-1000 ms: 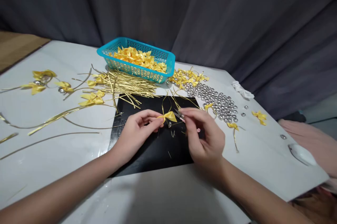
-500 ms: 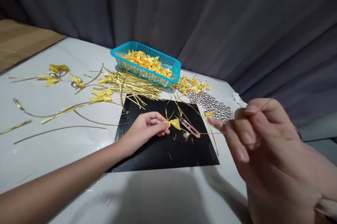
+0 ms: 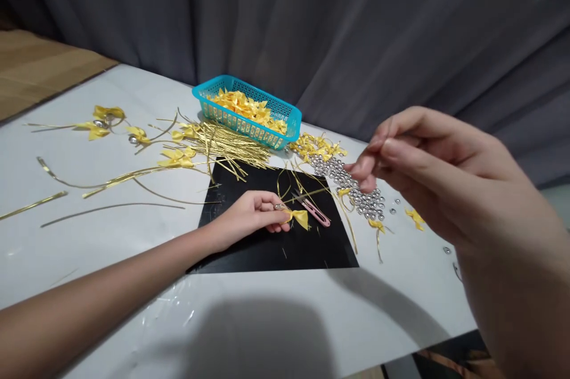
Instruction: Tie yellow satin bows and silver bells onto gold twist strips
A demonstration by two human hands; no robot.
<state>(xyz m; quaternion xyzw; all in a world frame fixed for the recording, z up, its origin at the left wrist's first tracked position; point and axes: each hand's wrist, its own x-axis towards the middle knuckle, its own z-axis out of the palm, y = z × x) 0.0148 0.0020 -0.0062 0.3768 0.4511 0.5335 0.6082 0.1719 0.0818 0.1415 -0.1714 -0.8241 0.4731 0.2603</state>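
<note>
Over the black mat [image 3: 249,257], my left hand [image 3: 253,218] pinches a yellow ribbon bow [image 3: 300,218] between thumb and fingers. A small silver bead [image 3: 280,207] shows beside those fingertips. From there a thin gold cord [image 3: 317,192] runs up toward my right hand [image 3: 440,183], which is raised at the right with thumb and forefinger pressed together. The cord's end at that pinch is too fine to make out clearly. Pink-handled thread snips [image 3: 315,212] lie on the mat just right of the bow, among loose gold cords.
Behind the mat stands a turquoise basket [image 3: 202,94] of yellow bows, with a pile of gold cords [image 3: 236,144] before it. Silver beads [image 3: 367,204] spread at the right near finished-looking bow pieces [image 3: 316,146]. More bows with cords [image 3: 176,157] lie left on the white table [image 3: 133,260].
My right hand has risen and turned, still pinching. The silver bead, earlier out along the cord right of the bow, is now at my left fingertips. The view has shifted slightly.
</note>
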